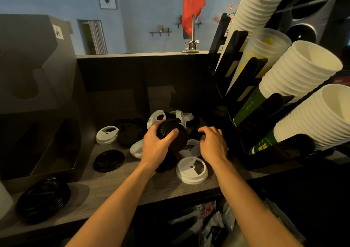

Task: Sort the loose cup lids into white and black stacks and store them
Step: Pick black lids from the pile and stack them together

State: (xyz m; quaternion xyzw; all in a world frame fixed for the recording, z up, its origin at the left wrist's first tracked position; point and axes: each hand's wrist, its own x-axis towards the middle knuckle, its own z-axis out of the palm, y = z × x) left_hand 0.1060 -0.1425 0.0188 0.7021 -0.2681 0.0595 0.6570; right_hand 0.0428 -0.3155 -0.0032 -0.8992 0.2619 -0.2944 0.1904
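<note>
Left hand grips a black stack, right hand is down on the pile.

The left hand (157,146) has fingers and thumb wrapped round a stack of black lids (173,133), tilted on its side and held just over the mixed pile (130,133) at the back of the surface (113,186). The right hand (212,144) sits just beside that stack, fingers curled down onto the dark lids, fingertips hidden, so whether it pinches anything cannot be told. A white lid (192,170) lies flat near the right wrist, another white one (190,148) shows between the two hands. Off to the left lie a white lid with a cut-out (107,135) and a loose black lid (109,160). A second black stack (43,199) rests at the near-left edge, well apart from both hands.
</note>
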